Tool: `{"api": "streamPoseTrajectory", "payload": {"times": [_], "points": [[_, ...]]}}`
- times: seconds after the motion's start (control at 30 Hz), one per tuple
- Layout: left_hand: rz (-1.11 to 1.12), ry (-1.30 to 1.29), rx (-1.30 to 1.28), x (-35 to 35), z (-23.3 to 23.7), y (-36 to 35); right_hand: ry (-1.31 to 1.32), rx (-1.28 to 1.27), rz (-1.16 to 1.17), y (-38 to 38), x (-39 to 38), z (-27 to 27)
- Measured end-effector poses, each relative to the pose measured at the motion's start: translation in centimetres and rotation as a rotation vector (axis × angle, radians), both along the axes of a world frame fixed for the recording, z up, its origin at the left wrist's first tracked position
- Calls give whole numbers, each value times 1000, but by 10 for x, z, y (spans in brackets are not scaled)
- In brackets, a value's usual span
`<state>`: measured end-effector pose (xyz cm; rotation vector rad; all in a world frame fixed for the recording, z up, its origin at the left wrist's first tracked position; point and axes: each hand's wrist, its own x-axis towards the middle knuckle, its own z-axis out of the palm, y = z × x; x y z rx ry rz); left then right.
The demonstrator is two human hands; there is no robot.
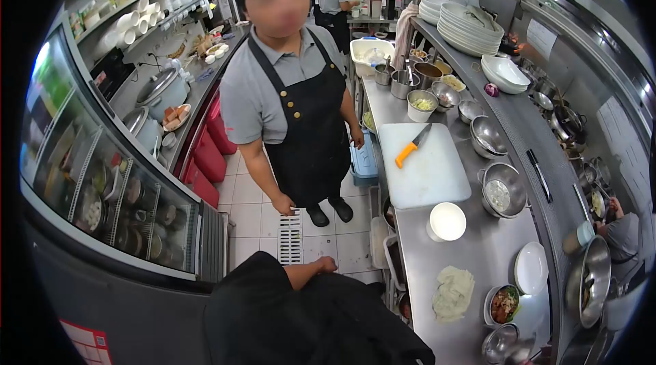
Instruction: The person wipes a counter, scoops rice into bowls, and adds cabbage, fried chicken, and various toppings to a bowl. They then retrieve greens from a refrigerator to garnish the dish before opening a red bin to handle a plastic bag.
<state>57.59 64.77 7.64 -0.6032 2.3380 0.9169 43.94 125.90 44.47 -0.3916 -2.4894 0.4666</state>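
Observation:
My left hand [328, 264] shows low in the middle, in front of my black clothing [307, 317]. Its fingers look curled closed, and I see nothing in them. My right hand is out of view. On the steel counter [427, 245] to the right lies a white cutting board [424, 184]. A knife with an orange handle [408, 153] rests on it. Nearer me stand a white tub [447, 221], a crumpled pale cloth-like sheet [453, 295] and a bowl of food with greens [504, 305]. None of these touches my visible hand.
A person in a black apron [301, 126] stands facing me in the aisle. A glass-door fridge [116, 194] lines the left side. Metal bowls [502, 187] edge the counter below a shelf with stacked plates [468, 30]. A floor drain [290, 239] lies between.

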Motion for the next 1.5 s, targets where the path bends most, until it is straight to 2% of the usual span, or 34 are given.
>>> {"api": "streamPoseTrajectory", "payload": {"times": [0.03,0.1,0.13,0.17,0.2,0.23,0.27,0.3,0.37,0.4,0.43,0.5,0.53,0.57,0.6,0.63,0.67,0.7,0.83,0.87,0.9,0.97,1.03,1.07,1.17,1.23,1.3,1.33,1.37,1.4,1.43,1.5], "points": [[-203,10,-26,11,7,1,14,-50,92,-4,-2,-5],[206,-171,108,29,29,17,11,-164,284,-27,-2,-22],[252,-96,149,40,19,22,-365,142,220,-51,4,-7],[293,-20,192,52,6,27,-96,-141,463,-78,-1,-30],[425,65,349,64,1,37,-74,-17,552,-122,16,-14],[557,151,505,75,0,45,-154,-41,681,-148,24,-20],[637,195,639,85,16,56,-102,60,846,-185,44,-13],[715,231,771,99,43,65,-93,27,934,-216,61,-21],[774,338,1075,135,67,75,-75,-32,1252,-267,104,-36],[773,321,1232,159,102,79,-204,112,1359,-287,125,-47],[773,301,1385,183,139,77,-107,63,1489,-308,154,-55],[802,291,1656,245,162,69,-196,53,1677,-336,208,-70],[848,344,1623,282,168,66,-315,149,1715,-345,236,-71],[861,360,1589,308,173,63,-351,17,1809,-352,262,-80],[1029,421,1411,330,200,72,-373,-36,1902,-355,285,-86],[1157,421,1155,358,192,73,-362,-10,1952,-352,311,-88],[1190,344,1144,375,197,77,-339,8,1990,-347,328,-86],[1238,276,1119,394,201,81,-281,36,1965,-336,347,-90],[1236,235,1091,458,171,115,-503,-137,1815,-270,402,-100],[1320,273,1085,469,168,118,-686,3,1833,-262,402,-93],[1389,310,1069,472,167,133,-664,-10,1831,-243,404,-101],[1478,338,1078,477,146,152,-774,74,1661,-200,411,-124],[1521,410,1070,459,149,194,-830,155,1540,-141,410,-128],[1466,416,1057,442,153,220,-826,147,1524,-107,409,-132],[1297,405,1111,414,149,286,-875,28,1250,-4,423,-149],[1370,316,1278,394,140,337,-881,26,1117,76,435,-158],[1292,236,1166,380,138,397,-943,4,985,150,453,-181],[1142,197,1100,373,136,429,-976,-16,931,189,464,-183],[1002,158,1033,374,135,460,-1080,-149,886,226,471,-189],[927,63,989,375,136,488,-975,-233,874,262,486,-198],[859,-11,954,374,138,515,-1027,-312,825,290,490,-181],[680,85,821,374,174,586,-977,-387,810,335,501,-186]]}}
